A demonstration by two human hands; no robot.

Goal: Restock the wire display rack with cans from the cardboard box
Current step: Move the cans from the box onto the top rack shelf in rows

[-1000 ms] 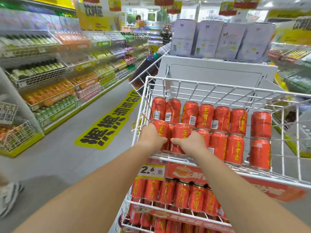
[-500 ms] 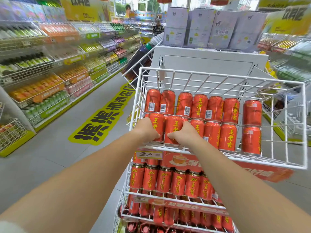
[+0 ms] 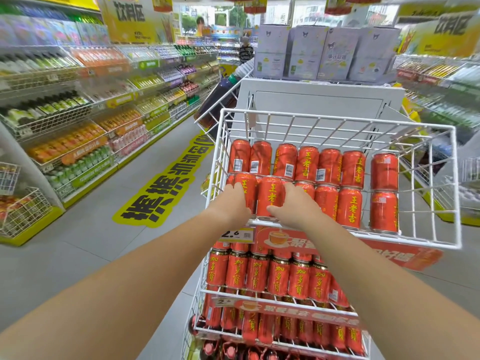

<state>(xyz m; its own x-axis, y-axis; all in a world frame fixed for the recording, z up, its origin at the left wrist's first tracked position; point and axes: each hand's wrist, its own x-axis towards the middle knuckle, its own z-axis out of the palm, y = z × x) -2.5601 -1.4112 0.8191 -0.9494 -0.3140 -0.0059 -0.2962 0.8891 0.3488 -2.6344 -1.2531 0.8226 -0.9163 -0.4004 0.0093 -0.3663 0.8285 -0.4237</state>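
Note:
The white wire display rack [image 3: 455, 183] stands right in front of me. Its top basket holds two rows of red cans with yellow writing. My left hand [image 3: 233, 203] is wrapped around the front-left can [image 3: 246, 187]. My right hand [image 3: 294, 206] grips the can beside it [image 3: 270, 194], thumb on its front. Both cans stand upright on the basket floor at its front left corner. A single stack of two cans [image 3: 384, 192] stands apart at the right. The lower tiers [image 3: 272, 275] are packed with red cans. The cardboard box is out of view.
A price tag [image 3: 237, 233] and a red banner [image 3: 389, 253] hang under the top basket. Drink shelves [image 3: 78, 141] line the aisle on the left, more shelves stand on the right. Purple cartons [image 3: 324, 51] sit on a white stand behind the rack. A person [image 3: 245, 51] stands far down the aisle.
Both hands stay on the same two front-left cans and have slid them slightly deeper into the basket. My view has tilted, so more of the lower tiers shows.

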